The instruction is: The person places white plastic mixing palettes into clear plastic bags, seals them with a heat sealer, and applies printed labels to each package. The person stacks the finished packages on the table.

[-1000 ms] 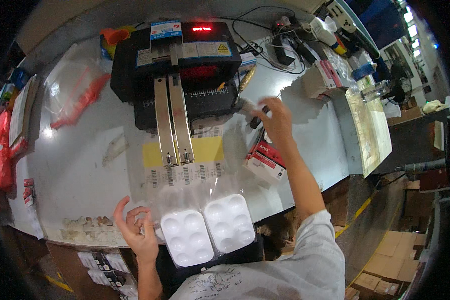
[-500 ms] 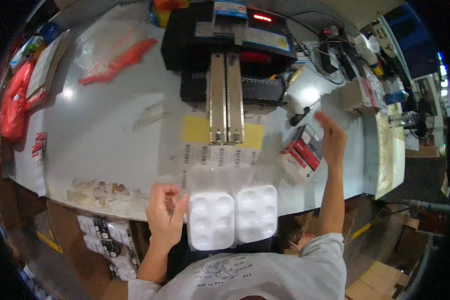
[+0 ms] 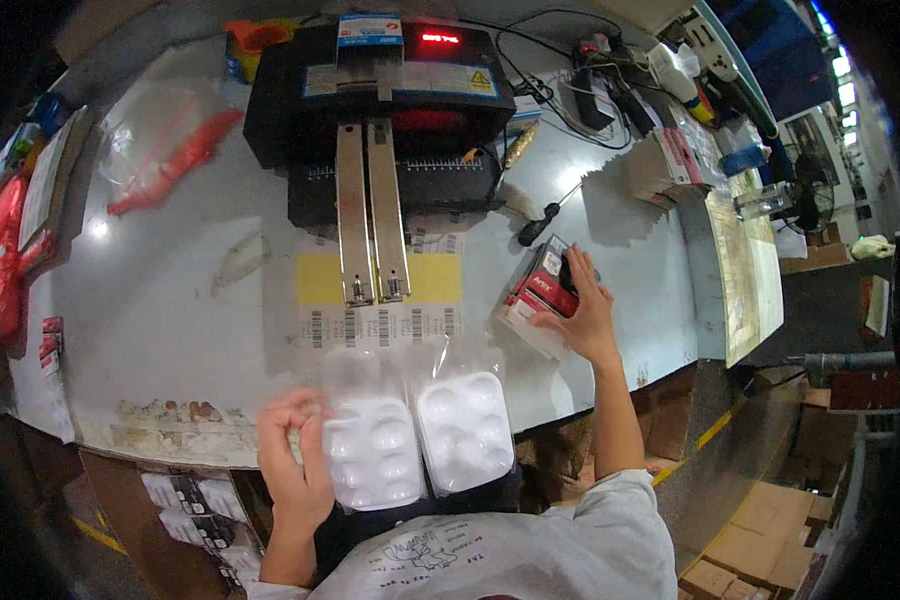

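Note:
Two white paint palettes with round wells, the left one (image 3: 373, 455) and the right one (image 3: 465, 430), lie side by side in clear plastic bags at the table's front edge. My left hand (image 3: 295, 455) is beside the left palette. Its fingers are curled, thumb and fingertips close together at the bag's edge; anything pinched there is too small to make out. To the right, my right hand (image 3: 585, 315) lies over a stack of red, white and black printed cards (image 3: 540, 300), fingers spread, thumb apart and touching the top.
Ahead stands a black machine (image 3: 370, 95) with two metal rails (image 3: 370, 215) reaching toward me over a barcode sheet and a yellow strip (image 3: 425, 278). A screwdriver (image 3: 540, 225) lies beyond the cards. Red plastic bags (image 3: 180, 165) are at the left, a carton (image 3: 660, 165) at the right.
My right hand has come down from beyond the card stack onto it, fingers spreading. My left hand stays by the left palette. The whole view has shifted.

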Demonstrator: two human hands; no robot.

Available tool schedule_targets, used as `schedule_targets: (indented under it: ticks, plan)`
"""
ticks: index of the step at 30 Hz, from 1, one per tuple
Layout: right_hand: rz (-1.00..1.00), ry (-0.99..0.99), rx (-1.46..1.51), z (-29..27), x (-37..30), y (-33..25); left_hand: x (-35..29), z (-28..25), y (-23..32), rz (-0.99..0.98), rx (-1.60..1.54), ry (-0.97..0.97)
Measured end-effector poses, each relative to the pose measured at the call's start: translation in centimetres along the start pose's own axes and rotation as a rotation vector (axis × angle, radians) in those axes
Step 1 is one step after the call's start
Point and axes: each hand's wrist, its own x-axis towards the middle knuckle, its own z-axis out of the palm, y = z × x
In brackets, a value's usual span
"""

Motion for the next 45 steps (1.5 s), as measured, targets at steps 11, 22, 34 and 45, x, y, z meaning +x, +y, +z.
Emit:
schedule_targets:
  ticks: [11, 22, 34, 45]
  plan:
    - [0.23, 0.03, 0.085, -3.0, 0.4, -4.8, 2.7, 0.6, 2.9, -0.715, -0.697, -0.407]
    - [-0.172, -0.366, 0.577, -3.2, -1.7, -17.1, 1.5, 1.0, 3.1, -0.586, -0.595, -0.384]
    - [-0.196, -0.61, 0.557, -4.1, -1.4, -16.9, 0.4, 1.8, 2.9, -0.502, -0.375, -0.254]
    - [0.179, -0.78, 0.895, -2.9, -2.2, -13.8, -0.2, 1.9, 1.9, -0.349, -0.265, 0.164]
